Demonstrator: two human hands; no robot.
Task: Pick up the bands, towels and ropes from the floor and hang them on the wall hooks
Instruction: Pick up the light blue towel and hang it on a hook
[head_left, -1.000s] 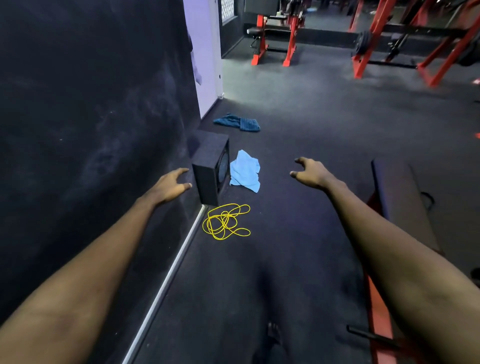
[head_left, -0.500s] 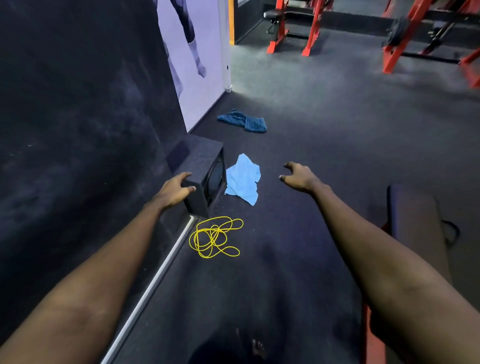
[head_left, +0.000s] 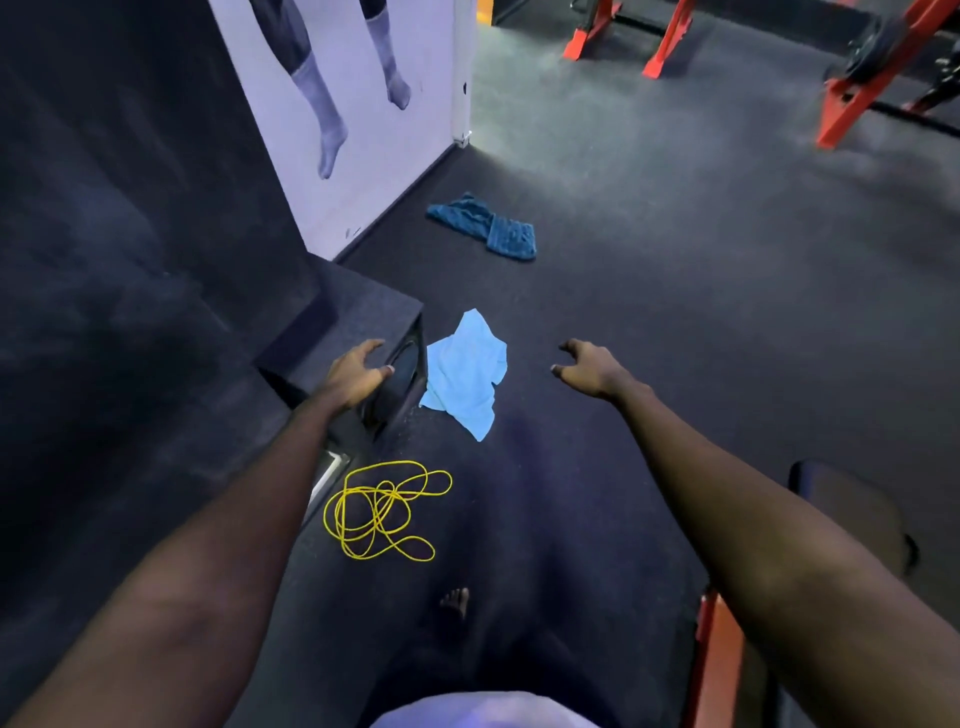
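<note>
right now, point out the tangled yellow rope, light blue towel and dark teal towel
tangled yellow rope (head_left: 383, 506), head view, tangle's centre
light blue towel (head_left: 464, 371), head view, middle
dark teal towel (head_left: 488, 226), head view, middle

Reaches forward and down with both bare arms, left forearm (head_left: 244, 525) running up from the lower left corner and right forearm (head_left: 727, 483) from the lower right edge, both narrowing toward the middle of the frame. Holds left hand (head_left: 358, 376) just left of centre, palm down, fingers spread and loosely curved, thumb out to the right, and right hand (head_left: 589, 369) just right of centre at about the same height, fingers hooked loosely downward, neither gripping anything. Shows toes of one bare foot (head_left: 456, 600) low in the centre.
</note>
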